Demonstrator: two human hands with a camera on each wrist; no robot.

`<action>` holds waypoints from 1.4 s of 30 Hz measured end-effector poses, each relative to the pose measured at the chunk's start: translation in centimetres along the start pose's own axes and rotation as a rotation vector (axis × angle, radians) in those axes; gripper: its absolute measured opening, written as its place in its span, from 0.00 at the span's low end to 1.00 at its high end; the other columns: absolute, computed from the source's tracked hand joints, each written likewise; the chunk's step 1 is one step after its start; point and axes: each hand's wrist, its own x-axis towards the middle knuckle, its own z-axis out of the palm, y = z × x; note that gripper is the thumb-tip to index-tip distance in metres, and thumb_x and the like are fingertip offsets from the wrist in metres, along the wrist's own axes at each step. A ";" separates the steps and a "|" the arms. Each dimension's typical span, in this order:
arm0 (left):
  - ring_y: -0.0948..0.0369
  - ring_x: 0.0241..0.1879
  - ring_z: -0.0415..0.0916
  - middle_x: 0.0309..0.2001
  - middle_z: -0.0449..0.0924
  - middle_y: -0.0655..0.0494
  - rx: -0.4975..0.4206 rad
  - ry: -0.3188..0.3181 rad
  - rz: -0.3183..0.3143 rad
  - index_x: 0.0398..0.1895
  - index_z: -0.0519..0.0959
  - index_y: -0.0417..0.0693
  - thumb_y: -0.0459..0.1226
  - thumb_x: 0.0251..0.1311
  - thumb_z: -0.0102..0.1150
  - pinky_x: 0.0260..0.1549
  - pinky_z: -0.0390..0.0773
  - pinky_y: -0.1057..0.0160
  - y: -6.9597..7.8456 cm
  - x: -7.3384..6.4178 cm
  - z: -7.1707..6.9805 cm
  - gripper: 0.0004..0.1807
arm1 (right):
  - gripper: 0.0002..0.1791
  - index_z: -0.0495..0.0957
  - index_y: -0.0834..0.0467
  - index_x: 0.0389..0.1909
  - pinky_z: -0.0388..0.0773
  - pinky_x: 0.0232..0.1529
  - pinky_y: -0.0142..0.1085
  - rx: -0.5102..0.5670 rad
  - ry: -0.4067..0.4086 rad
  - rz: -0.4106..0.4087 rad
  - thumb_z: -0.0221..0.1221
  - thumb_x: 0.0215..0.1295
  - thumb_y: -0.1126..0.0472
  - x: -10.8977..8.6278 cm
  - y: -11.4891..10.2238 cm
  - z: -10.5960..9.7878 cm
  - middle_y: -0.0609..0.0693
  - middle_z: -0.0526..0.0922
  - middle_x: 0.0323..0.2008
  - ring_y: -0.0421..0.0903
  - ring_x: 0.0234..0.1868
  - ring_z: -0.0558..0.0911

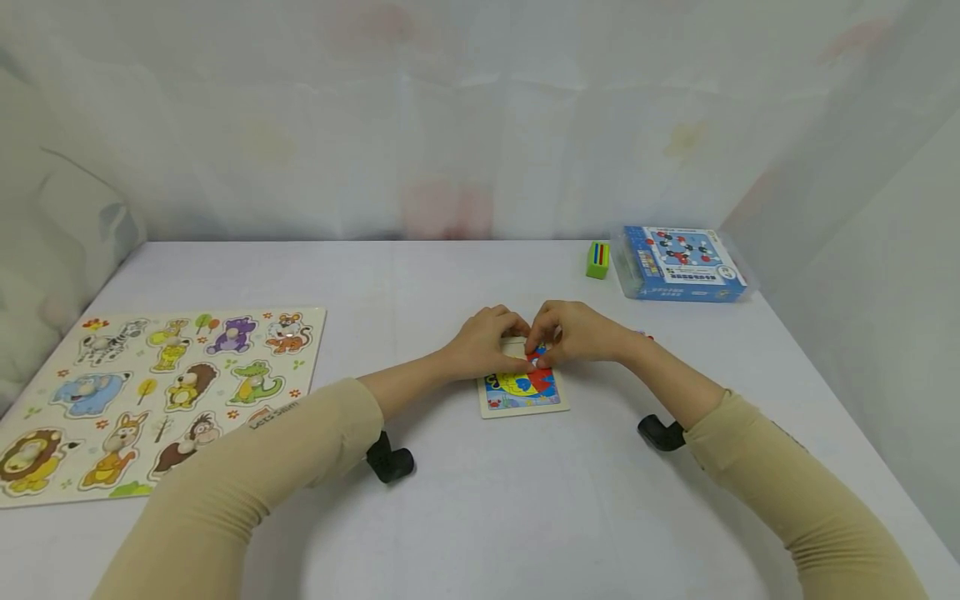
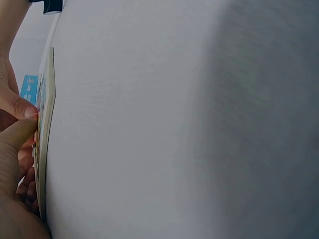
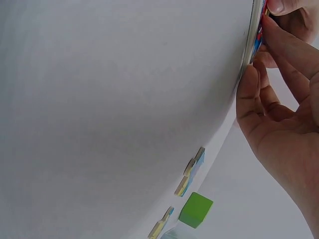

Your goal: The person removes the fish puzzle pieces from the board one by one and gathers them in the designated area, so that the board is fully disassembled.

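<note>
A small jigsaw puzzle board [image 1: 522, 403] with a brightly coloured picture in red, yellow and blue lies on the table between both hands. My left hand [image 1: 483, 343] holds it at the left, fingers bent toward the far edge and thumb reaching over its face. From the right, my right hand [image 1: 579, 332] pinches at a red puzzle piece [image 1: 540, 382] on the board with curled thumb and fingers. In the left wrist view the two thumbs meet at the face of the board [image 2: 48, 134]. The fingers cover the board's upper part.
Loose puzzle pieces [image 3: 191, 174] lie right of the board, near a green block [image 1: 597, 261]. A blue boxed set [image 1: 686, 262] stands at the back right. A large animal peg puzzle [image 1: 172, 392] fills the left side, partly under the left sleeve.
</note>
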 end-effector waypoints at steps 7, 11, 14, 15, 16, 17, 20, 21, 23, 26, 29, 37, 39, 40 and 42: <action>0.55 0.54 0.68 0.54 0.76 0.54 -0.005 -0.003 0.000 0.55 0.78 0.52 0.52 0.52 0.71 0.55 0.67 0.56 0.0 0.0 0.0 0.28 | 0.09 0.87 0.49 0.36 0.77 0.47 0.36 0.008 -0.001 0.002 0.70 0.54 0.62 -0.1 -0.1 0.0 0.49 0.79 0.46 0.47 0.45 0.74; 0.55 0.54 0.68 0.54 0.76 0.54 -0.006 -0.003 0.000 0.55 0.78 0.52 0.52 0.52 0.71 0.54 0.66 0.57 0.0 0.0 0.0 0.28 | 0.09 0.87 0.49 0.36 0.77 0.46 0.36 0.018 -0.001 0.008 0.70 0.54 0.62 -0.1 -0.2 0.0 0.49 0.78 0.46 0.47 0.45 0.74; 0.55 0.54 0.68 0.54 0.76 0.54 -0.008 -0.001 -0.002 0.55 0.78 0.52 0.52 0.52 0.71 0.54 0.67 0.57 0.0 0.0 0.0 0.28 | 0.09 0.86 0.49 0.36 0.76 0.45 0.35 0.016 -0.002 0.009 0.70 0.54 0.62 -0.1 -0.2 0.0 0.49 0.79 0.46 0.47 0.45 0.74; 0.55 0.54 0.68 0.54 0.76 0.54 -0.008 -0.001 -0.002 0.55 0.78 0.52 0.52 0.52 0.71 0.55 0.67 0.57 -0.1 0.0 0.0 0.29 | 0.09 0.86 0.49 0.36 0.76 0.45 0.35 0.014 -0.003 0.008 0.70 0.54 0.62 -0.1 -0.2 0.0 0.49 0.79 0.45 0.47 0.45 0.74; 0.56 0.54 0.68 0.54 0.76 0.54 -0.008 0.000 -0.004 0.55 0.78 0.52 0.52 0.52 0.71 0.55 0.67 0.57 -0.1 0.0 0.0 0.29 | 0.09 0.86 0.49 0.36 0.76 0.44 0.35 0.012 -0.003 0.008 0.70 0.54 0.62 -0.1 -0.2 0.0 0.49 0.79 0.45 0.47 0.45 0.74; 0.56 0.55 0.68 0.54 0.76 0.54 -0.009 0.000 -0.006 0.56 0.78 0.52 0.52 0.52 0.71 0.55 0.67 0.57 -0.1 0.0 0.0 0.29 | 0.09 0.86 0.49 0.36 0.75 0.44 0.35 0.009 -0.004 0.006 0.70 0.54 0.62 -0.1 -0.2 0.0 0.49 0.79 0.44 0.47 0.45 0.74; 0.56 0.55 0.68 0.54 0.76 0.54 -0.004 0.001 -0.008 0.56 0.78 0.51 0.52 0.52 0.71 0.55 0.67 0.57 -0.2 0.0 0.1 0.29 | 0.10 0.84 0.49 0.37 0.74 0.45 0.36 0.005 -0.002 0.006 0.71 0.54 0.62 -0.1 -0.3 0.0 0.49 0.79 0.42 0.47 0.44 0.75; 0.56 0.54 0.68 0.54 0.76 0.54 -0.002 0.001 -0.008 0.56 0.78 0.51 0.52 0.52 0.70 0.55 0.67 0.57 -0.2 0.0 0.1 0.29 | 0.11 0.83 0.50 0.37 0.74 0.45 0.36 0.007 0.001 0.007 0.71 0.53 0.62 -0.1 -0.4 0.1 0.49 0.80 0.42 0.47 0.44 0.75; 0.56 0.53 0.68 0.53 0.76 0.53 -0.001 0.001 -0.006 0.56 0.78 0.51 0.52 0.52 0.70 0.54 0.67 0.57 -0.2 0.1 0.1 0.30 | 0.13 0.81 0.51 0.39 0.74 0.46 0.37 0.007 0.007 0.004 0.71 0.53 0.62 -0.1 -0.4 0.0 0.50 0.80 0.41 0.47 0.44 0.75; 0.55 0.52 0.68 0.52 0.76 0.53 0.000 0.001 -0.005 0.56 0.78 0.50 0.52 0.52 0.70 0.51 0.66 0.59 -0.3 0.1 0.1 0.30 | 0.17 0.79 0.53 0.42 0.76 0.48 0.37 0.014 0.014 0.004 0.72 0.52 0.63 0.0 -0.5 0.1 0.49 0.82 0.41 0.47 0.45 0.77; 0.55 0.51 0.68 0.52 0.76 0.53 0.005 0.000 -0.006 0.55 0.78 0.50 0.53 0.52 0.70 0.49 0.65 0.60 -0.2 0.1 0.1 0.29 | 0.19 0.78 0.54 0.44 0.78 0.49 0.37 0.024 0.018 0.003 0.72 0.52 0.65 -0.1 -0.6 0.0 0.49 0.83 0.42 0.47 0.44 0.78; 0.55 0.53 0.68 0.54 0.76 0.52 0.004 -0.005 -0.007 0.56 0.78 0.50 0.52 0.52 0.70 0.51 0.67 0.59 -0.1 0.0 0.1 0.29 | 0.16 0.81 0.54 0.44 0.77 0.44 0.35 0.023 0.039 0.020 0.69 0.55 0.66 -0.2 -0.5 -0.3 0.50 0.83 0.39 0.46 0.41 0.78; 0.55 0.54 0.68 0.54 0.76 0.53 0.004 -0.003 -0.007 0.56 0.78 0.50 0.52 0.52 0.70 0.52 0.67 0.58 -0.1 0.1 0.1 0.29 | 0.14 0.82 0.53 0.43 0.77 0.43 0.35 0.023 0.038 0.019 0.68 0.56 0.66 -0.2 -0.5 -0.4 0.49 0.84 0.39 0.46 0.40 0.78; 0.55 0.54 0.68 0.54 0.76 0.53 0.004 -0.002 -0.006 0.56 0.78 0.50 0.52 0.52 0.70 0.52 0.67 0.58 -0.1 0.1 0.0 0.29 | 0.13 0.82 0.53 0.43 0.77 0.43 0.35 0.023 0.038 0.016 0.68 0.57 0.65 -0.2 -0.4 -0.5 0.49 0.84 0.39 0.46 0.40 0.79; 0.55 0.54 0.68 0.55 0.76 0.53 0.004 0.000 -0.006 0.56 0.78 0.50 0.52 0.52 0.70 0.52 0.67 0.57 -0.1 0.1 0.0 0.29 | 0.11 0.83 0.53 0.42 0.77 0.43 0.35 0.028 0.036 0.010 0.67 0.58 0.65 -0.2 -0.4 -0.6 0.49 0.84 0.39 0.46 0.40 0.79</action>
